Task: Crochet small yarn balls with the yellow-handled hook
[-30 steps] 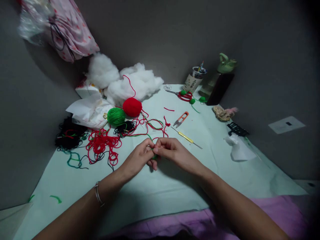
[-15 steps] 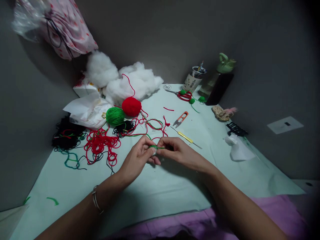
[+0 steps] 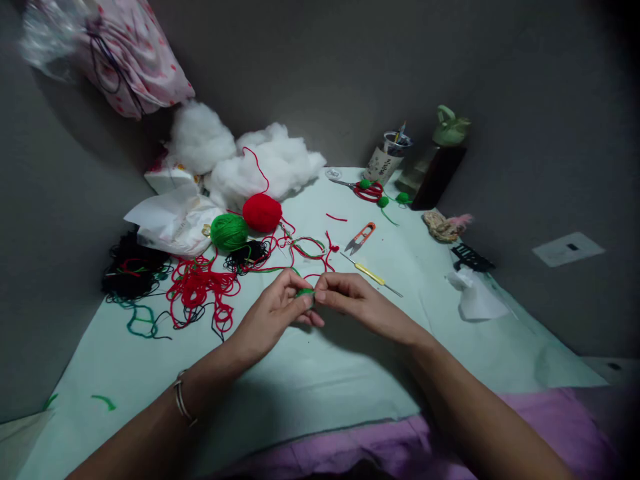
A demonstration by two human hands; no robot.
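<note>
My left hand [image 3: 273, 310] pinches a short bit of green yarn [image 3: 305, 292] between thumb and forefinger, its other fingers curled beneath. My right hand [image 3: 353, 299] meets it from the right, thumb and forefinger pressed together at the end of that yarn. Most of what lies between the fingertips is hidden. Just beyond the hands, red and green strands [image 3: 310, 248] form a loose loop. A yellow-handled crochet hook [image 3: 370, 272] lies past my right hand, with orange thread snips [image 3: 361, 239] behind it.
A green yarn ball [image 3: 229, 232], a red yarn ball [image 3: 262, 213] and tangled red yarn [image 3: 200, 287] lie to the left. White stuffing [image 3: 275, 160] is heaped behind. Red-handled scissors [image 3: 369, 192], a pen cup [image 3: 384, 163] and a bottle [image 3: 425, 173] stand or lie at the back right.
My right fingertips have closed in on the left ones. The green strand that stretched across my right fingers no longer shows there. Things on the table have stayed put.
</note>
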